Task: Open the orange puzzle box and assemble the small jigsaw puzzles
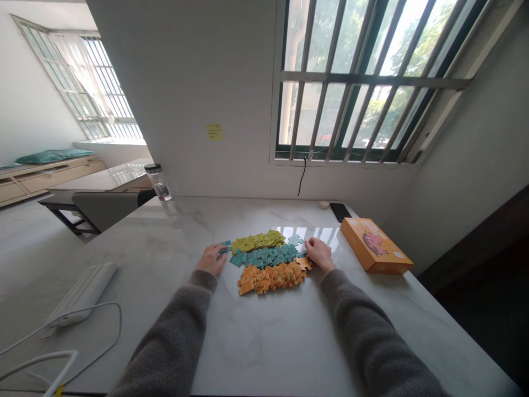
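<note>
Jigsaw pieces lie on the white marbled table in three long heaps: yellow-green pieces (258, 241) at the back, teal pieces (266, 256) in the middle, orange pieces (273, 277) in front. At the left end of the heaps, my left hand (212, 259) has its fingers closed at a teal puzzle piece (226, 244). On the other side, my right hand (319, 253) is closed in a pinch beside some light blue pieces (295, 240). Whatever its fingertips hold is too small to make out. An orange piece (305, 263) lies just below that hand.
An orange puzzle box (375, 245) lies at the right, with a black phone (340, 212) behind it. A lidded clear bottle (159, 183) stands at the back left corner. Toward the left edge are a white power strip (85, 293) and a white cable (119, 325).
</note>
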Demonstrator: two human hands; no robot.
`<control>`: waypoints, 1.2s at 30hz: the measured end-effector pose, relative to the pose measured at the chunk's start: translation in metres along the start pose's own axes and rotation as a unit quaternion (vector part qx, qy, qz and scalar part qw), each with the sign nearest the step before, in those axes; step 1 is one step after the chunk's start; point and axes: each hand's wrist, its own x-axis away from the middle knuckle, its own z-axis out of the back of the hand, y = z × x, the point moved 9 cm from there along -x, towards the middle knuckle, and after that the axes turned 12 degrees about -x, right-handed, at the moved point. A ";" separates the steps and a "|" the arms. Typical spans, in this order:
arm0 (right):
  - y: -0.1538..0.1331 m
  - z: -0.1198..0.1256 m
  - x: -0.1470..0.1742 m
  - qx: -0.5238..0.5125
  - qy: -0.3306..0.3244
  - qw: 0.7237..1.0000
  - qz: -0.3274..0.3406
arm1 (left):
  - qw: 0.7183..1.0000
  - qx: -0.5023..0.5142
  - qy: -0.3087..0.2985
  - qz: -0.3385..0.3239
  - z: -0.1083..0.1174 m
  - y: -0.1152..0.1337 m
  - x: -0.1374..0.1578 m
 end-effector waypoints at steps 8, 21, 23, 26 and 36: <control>-0.019 0.001 0.043 -0.005 -0.021 0.996 0.090 | 0.994 0.092 -0.042 -0.032 0.014 0.035 0.015; -0.005 0.001 0.082 0.003 -0.127 0.975 0.180 | 0.959 0.058 -0.080 -0.264 0.000 0.181 0.080; -0.008 0.003 0.084 -0.002 -0.119 0.975 0.188 | 0.959 0.050 -0.092 -0.263 -0.006 0.180 0.081; -0.012 0.004 0.086 -0.007 -0.114 0.975 0.191 | 0.961 0.057 -0.091 -0.255 -0.007 0.177 0.080; -0.011 0.025 0.079 -0.121 -0.124 0.963 0.207 | 0.959 0.096 -0.077 -0.257 -0.003 0.174 0.080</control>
